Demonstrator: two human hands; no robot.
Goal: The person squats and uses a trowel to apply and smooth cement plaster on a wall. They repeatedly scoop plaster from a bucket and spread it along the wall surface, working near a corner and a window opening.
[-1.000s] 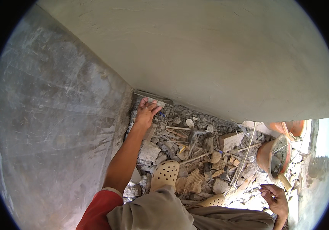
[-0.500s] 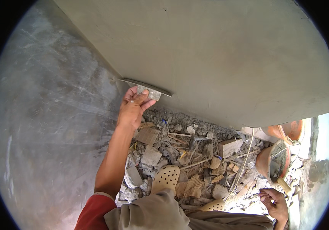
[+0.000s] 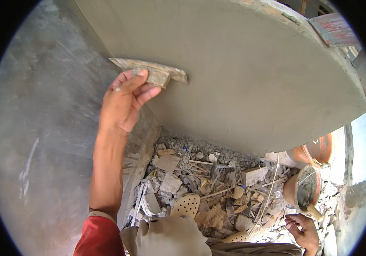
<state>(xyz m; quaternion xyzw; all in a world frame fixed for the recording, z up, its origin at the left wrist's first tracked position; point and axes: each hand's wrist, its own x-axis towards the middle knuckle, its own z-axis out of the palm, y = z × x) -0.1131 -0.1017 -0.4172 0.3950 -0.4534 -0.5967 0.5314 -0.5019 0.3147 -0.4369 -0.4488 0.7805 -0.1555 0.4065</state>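
Note:
My left hand (image 3: 125, 96) grips the block handle of a plastering float (image 3: 159, 80), fingers wrapped round it. The long flat blade rests against the smooth grey plastered wall (image 3: 234, 85), tilted so that part of its face shows, and its left end is close to the corner with the darker wall (image 3: 50, 128). At the lower right my right hand (image 3: 303, 232) hangs near a bucket, its fingers loosely bent and somewhat apart, with nothing visible in them. Just above it lies a wooden handle (image 3: 314, 212) by the bucket rim.
Rubble (image 3: 217, 192) with broken blocks, wood scraps and sticks covers the ground along the wall foot. An orange bucket with grey mortar (image 3: 291, 192) stands at the right, another orange bucket (image 3: 321, 151) behind it. My perforated beige clog (image 3: 186, 205) is among the rubble.
My left hand has slid the float up the wall, and the blade is now tilted with more of its face showing. My right hand stays about where it was.

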